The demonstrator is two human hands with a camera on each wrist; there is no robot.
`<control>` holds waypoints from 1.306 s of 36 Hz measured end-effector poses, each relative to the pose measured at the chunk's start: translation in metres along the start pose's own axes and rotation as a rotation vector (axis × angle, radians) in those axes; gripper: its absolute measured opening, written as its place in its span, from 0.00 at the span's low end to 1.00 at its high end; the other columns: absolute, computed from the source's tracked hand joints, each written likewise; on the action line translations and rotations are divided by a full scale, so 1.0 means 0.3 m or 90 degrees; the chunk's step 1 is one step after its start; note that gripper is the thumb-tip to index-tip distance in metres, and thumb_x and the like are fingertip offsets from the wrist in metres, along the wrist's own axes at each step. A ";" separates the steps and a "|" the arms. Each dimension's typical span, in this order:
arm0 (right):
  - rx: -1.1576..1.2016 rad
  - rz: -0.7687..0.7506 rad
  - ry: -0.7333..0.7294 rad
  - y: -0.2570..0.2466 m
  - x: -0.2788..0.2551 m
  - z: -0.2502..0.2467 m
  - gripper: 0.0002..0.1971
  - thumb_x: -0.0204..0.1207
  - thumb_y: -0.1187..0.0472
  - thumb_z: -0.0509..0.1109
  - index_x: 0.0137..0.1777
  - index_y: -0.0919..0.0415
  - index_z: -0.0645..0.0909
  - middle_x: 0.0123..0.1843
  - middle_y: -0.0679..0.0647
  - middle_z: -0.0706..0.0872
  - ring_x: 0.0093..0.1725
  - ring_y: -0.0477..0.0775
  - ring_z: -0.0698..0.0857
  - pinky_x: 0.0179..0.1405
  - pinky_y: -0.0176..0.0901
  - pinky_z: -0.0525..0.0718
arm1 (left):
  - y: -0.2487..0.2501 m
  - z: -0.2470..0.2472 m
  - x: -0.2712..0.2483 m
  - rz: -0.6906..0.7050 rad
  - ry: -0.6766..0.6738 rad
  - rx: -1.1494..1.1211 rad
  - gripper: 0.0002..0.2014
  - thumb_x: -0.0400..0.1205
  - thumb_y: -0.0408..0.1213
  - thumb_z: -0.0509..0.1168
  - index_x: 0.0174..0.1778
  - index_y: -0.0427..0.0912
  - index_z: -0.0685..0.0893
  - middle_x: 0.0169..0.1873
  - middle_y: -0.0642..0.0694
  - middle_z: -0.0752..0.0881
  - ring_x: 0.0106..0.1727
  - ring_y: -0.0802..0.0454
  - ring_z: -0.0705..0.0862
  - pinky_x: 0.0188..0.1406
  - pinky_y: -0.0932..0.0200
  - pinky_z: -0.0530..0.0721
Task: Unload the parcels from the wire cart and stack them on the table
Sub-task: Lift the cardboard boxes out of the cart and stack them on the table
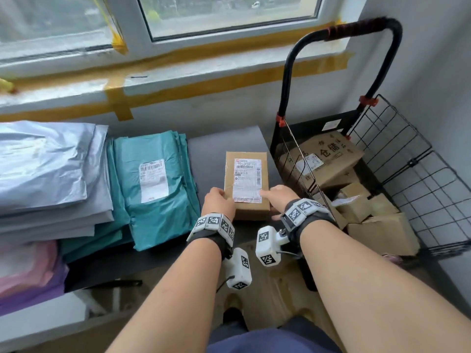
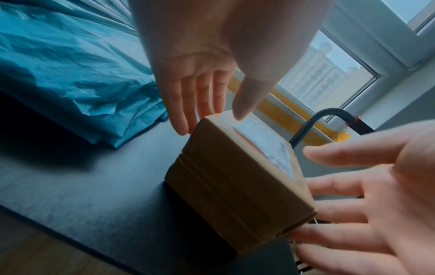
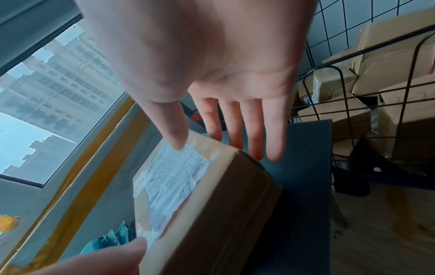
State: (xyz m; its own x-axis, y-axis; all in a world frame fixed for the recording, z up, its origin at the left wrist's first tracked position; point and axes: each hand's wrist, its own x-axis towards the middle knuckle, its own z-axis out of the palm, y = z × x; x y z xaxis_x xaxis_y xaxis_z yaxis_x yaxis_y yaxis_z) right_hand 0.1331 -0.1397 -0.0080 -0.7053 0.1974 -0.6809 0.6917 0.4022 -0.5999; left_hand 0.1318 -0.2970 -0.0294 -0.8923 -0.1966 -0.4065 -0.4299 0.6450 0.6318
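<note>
A small brown cardboard parcel (image 1: 246,184) with a white shipping label lies flat on the dark table (image 1: 216,141), near its right end. My left hand (image 1: 220,198) is at the parcel's near left corner, its thumb on top and straight fingers (image 2: 186,104) along the left side. My right hand (image 1: 275,197) is at the near right corner, thumb on the label and straight fingers (image 3: 256,130) down the right side. The black wire cart (image 1: 407,159) stands right of the table and holds several more cardboard boxes (image 1: 328,159).
A stack of teal mailer bags (image 1: 153,187) lies left of the parcel, then grey bags (image 1: 46,169) and pink and purple ones (image 1: 25,276). The cart's black handle (image 1: 356,29) rises by the window sill. A bare strip of table separates parcel and teal bags.
</note>
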 end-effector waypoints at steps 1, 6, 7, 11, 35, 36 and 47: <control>-0.002 0.002 0.005 -0.008 0.003 0.007 0.15 0.79 0.55 0.69 0.61 0.62 0.77 0.56 0.58 0.82 0.60 0.61 0.83 0.63 0.60 0.83 | -0.006 -0.006 0.008 0.002 -0.004 0.009 0.18 0.78 0.36 0.62 0.65 0.41 0.77 0.63 0.42 0.81 0.60 0.44 0.82 0.55 0.56 0.78; 0.000 -0.009 0.023 -0.047 0.045 0.042 0.27 0.75 0.66 0.71 0.75 0.58 0.73 0.70 0.53 0.81 0.66 0.58 0.82 0.67 0.56 0.81 | -0.015 -0.042 0.051 0.037 0.007 0.047 0.18 0.79 0.34 0.61 0.65 0.41 0.78 0.62 0.44 0.83 0.60 0.45 0.82 0.53 0.58 0.77; 0.002 -0.015 0.031 -0.059 0.053 0.047 0.29 0.75 0.68 0.71 0.76 0.57 0.72 0.70 0.53 0.80 0.67 0.58 0.81 0.68 0.56 0.81 | -0.015 -0.049 0.061 0.043 0.014 0.058 0.18 0.79 0.33 0.60 0.65 0.41 0.79 0.63 0.44 0.82 0.60 0.45 0.82 0.52 0.59 0.76; -0.012 -0.052 0.077 -0.123 0.095 0.064 0.25 0.73 0.65 0.72 0.71 0.53 0.76 0.67 0.53 0.83 0.62 0.58 0.83 0.65 0.55 0.82 | -0.006 -0.075 0.114 0.050 0.043 0.112 0.17 0.80 0.31 0.57 0.65 0.42 0.79 0.63 0.42 0.82 0.60 0.42 0.82 0.54 0.55 0.78; -0.129 -0.212 -0.028 -0.467 0.398 0.114 0.17 0.75 0.59 0.73 0.64 0.55 0.80 0.62 0.53 0.86 0.55 0.56 0.87 0.61 0.51 0.84 | 0.095 -0.208 0.438 -0.149 0.188 0.105 0.21 0.82 0.32 0.56 0.71 0.53 0.74 0.62 0.42 0.81 0.60 0.39 0.81 0.61 0.44 0.79; -0.128 -0.212 -0.030 -0.467 0.398 0.112 0.17 0.76 0.59 0.73 0.64 0.55 0.80 0.62 0.53 0.85 0.56 0.56 0.87 0.61 0.50 0.84 | 0.096 -0.208 0.437 -0.150 0.189 0.106 0.22 0.82 0.32 0.56 0.71 0.53 0.74 0.62 0.41 0.81 0.60 0.39 0.81 0.61 0.44 0.79; -0.116 -0.151 -0.003 -0.398 0.321 0.049 0.18 0.79 0.53 0.66 0.66 0.60 0.80 0.60 0.56 0.86 0.59 0.59 0.85 0.60 0.48 0.81 | 0.159 -0.203 0.351 -0.078 0.214 0.167 0.22 0.83 0.32 0.53 0.74 0.47 0.71 0.67 0.40 0.74 0.68 0.40 0.73 0.63 0.45 0.73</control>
State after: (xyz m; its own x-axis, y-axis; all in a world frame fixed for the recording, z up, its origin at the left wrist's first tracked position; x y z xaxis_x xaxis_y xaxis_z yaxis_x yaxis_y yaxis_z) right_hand -0.0152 -0.1818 -0.0081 -0.8430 0.0743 -0.5328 0.4677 0.5907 -0.6576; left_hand 0.0091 -0.3318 -0.0018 -0.8508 -0.4848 -0.2027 -0.5244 0.7588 0.3864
